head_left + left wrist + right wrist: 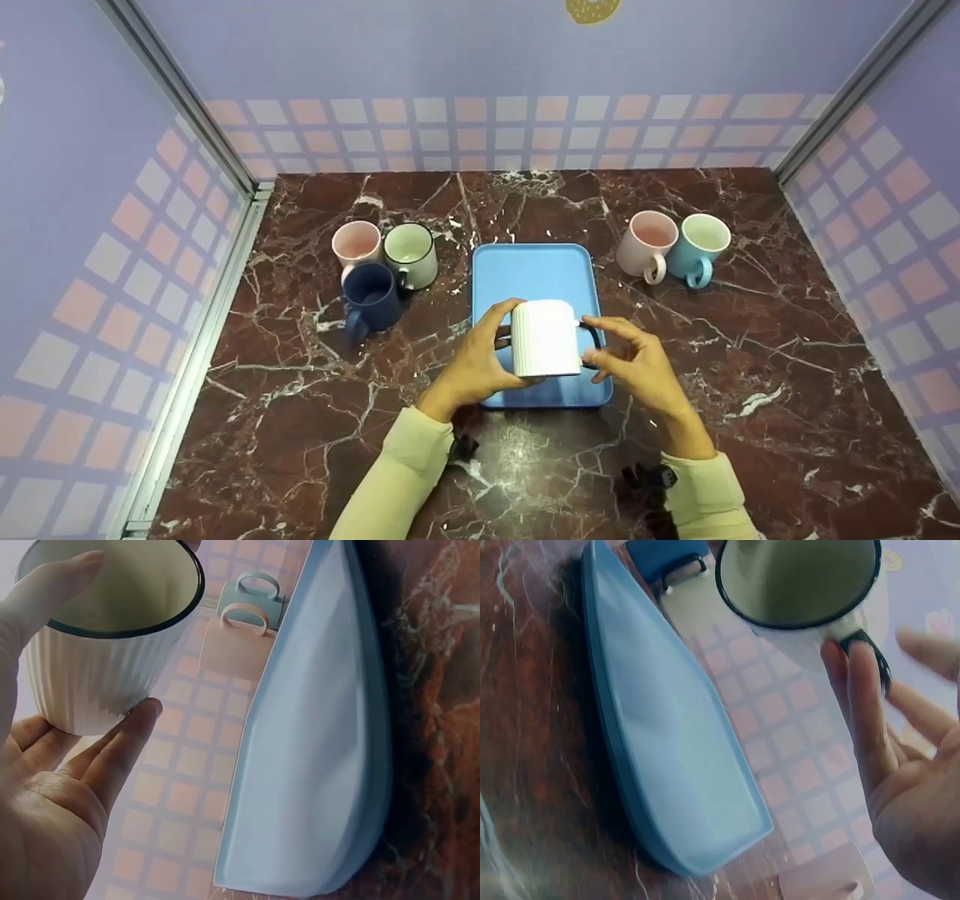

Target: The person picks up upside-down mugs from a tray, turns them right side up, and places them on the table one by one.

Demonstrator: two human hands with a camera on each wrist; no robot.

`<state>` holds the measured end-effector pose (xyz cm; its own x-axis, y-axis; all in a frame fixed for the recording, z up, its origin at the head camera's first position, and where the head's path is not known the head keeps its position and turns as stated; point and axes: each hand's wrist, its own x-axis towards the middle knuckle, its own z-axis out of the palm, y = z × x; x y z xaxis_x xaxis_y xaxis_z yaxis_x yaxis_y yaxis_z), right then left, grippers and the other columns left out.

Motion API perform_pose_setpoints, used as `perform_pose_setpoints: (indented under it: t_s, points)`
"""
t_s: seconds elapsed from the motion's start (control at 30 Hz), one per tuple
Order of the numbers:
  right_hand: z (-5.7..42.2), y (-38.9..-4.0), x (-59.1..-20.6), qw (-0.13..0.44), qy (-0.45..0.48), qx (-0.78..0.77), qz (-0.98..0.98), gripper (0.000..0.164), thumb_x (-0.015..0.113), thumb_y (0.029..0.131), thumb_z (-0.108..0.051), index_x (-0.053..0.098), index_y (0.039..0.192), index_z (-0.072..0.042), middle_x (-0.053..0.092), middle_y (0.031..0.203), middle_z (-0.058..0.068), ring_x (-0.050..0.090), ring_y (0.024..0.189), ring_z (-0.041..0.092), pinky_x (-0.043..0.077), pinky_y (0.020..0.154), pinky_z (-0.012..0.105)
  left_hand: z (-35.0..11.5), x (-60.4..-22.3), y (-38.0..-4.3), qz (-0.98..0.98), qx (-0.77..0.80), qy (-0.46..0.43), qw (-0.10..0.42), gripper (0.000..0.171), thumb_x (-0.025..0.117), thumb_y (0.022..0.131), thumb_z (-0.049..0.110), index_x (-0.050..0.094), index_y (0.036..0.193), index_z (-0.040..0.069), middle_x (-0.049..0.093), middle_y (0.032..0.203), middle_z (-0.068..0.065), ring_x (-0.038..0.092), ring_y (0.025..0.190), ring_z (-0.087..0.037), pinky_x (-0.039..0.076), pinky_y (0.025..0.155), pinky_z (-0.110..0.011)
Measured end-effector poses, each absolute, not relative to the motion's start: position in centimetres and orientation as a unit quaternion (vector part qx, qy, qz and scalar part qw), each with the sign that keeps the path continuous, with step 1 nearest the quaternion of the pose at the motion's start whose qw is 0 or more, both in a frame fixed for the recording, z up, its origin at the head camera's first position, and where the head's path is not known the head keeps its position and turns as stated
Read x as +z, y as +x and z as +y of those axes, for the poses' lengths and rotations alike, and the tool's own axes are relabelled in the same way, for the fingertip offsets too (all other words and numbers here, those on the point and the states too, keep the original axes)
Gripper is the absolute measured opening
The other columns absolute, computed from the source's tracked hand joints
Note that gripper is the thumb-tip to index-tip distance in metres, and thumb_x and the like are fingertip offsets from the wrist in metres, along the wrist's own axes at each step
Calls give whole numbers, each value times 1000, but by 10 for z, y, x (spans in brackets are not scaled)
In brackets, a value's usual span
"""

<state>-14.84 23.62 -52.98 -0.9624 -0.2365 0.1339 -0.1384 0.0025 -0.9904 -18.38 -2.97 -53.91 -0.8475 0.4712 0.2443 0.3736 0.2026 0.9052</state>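
Note:
A white ribbed mug (546, 339) with a dark rim and dark handle is held up above the blue tray (531, 271). My left hand (476, 364) grips its body, thumb on one side and fingers on the other. In the left wrist view the mug (97, 682) is tipped so that its pale inside shows. At the handle, my right hand (637, 364) holds on with thumb and fingers; the right wrist view shows fingertips against the dark handle (874, 664). The tray (679, 735) lies flat on the table beneath both hands.
Left of the tray stand a pink mug (357, 241), a pale green mug (420, 262) and a navy mug (375, 300), close together. On the right are another pink mug (641, 251) and a light blue mug (690, 255). Walls enclose the marbled table (750, 360) at back and sides.

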Motion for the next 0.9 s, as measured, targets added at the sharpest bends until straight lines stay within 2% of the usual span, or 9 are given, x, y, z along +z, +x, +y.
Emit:
perform_pose_setpoints:
  t_s: [0.1,0.2,0.4,0.53,0.63,0.73,0.83,0.9]
  points:
    - [240,-147,-531,46,-177,-681,709,59,75,80,3,53,135,1,44,141,17,68,83,31,59,62,43,-30,-540,-184,771,580,257,55,104,93,59,34,33,144,29,45,140,0,60,115,-21,52,93,-28]
    - [242,-146,-531,51,-205,-671,711,62,77,77,5,53,134,2,40,146,17,66,93,34,59,69,40,-31,-539,-183,772,586,235,69,105,92,58,41,33,144,33,44,140,1,62,111,-21,54,90,-28]
    - [240,-146,-533,9,-215,-661,718,43,74,78,8,64,119,4,45,142,21,66,95,29,59,75,32,-29,-538,-182,755,614,205,103,100,91,60,43,35,142,37,43,139,2,64,107,-20,55,89,-33]
    - [236,-144,-528,-31,-223,-657,719,31,70,79,12,68,110,6,49,138,28,65,106,26,56,81,27,-28,-536,-184,741,632,193,118,93,89,65,41,37,141,36,44,137,3,66,102,-19,57,83,-36]
    - [233,-142,-523,-39,-221,-658,718,28,69,81,12,69,108,6,50,137,29,62,115,29,55,86,26,-28,-535,-185,740,635,184,122,88,87,67,44,38,140,36,45,135,5,66,103,-22,58,78,-35]
    - [233,-145,-530,-42,-214,-662,717,26,69,82,9,70,108,4,53,137,25,57,121,34,54,89,27,-27,-533,-186,755,621,174,118,84,83,70,50,39,140,33,48,135,2,60,114,-25,55,89,-40]
    - [234,-148,-539,-48,-211,-668,712,25,68,84,8,70,108,3,55,136,22,55,124,37,54,90,28,-25,-532,-187,755,622,169,119,82,79,73,52,40,138,24,51,133,-4,53,122,-25,46,102,-43]
    - [233,-148,-539,-52,-206,-668,713,25,67,84,9,69,109,3,56,134,23,57,121,35,55,89,28,-23,-532,-187,739,640,170,125,79,78,75,50,41,136,16,53,131,-8,52,121,-24,45,103,-42]
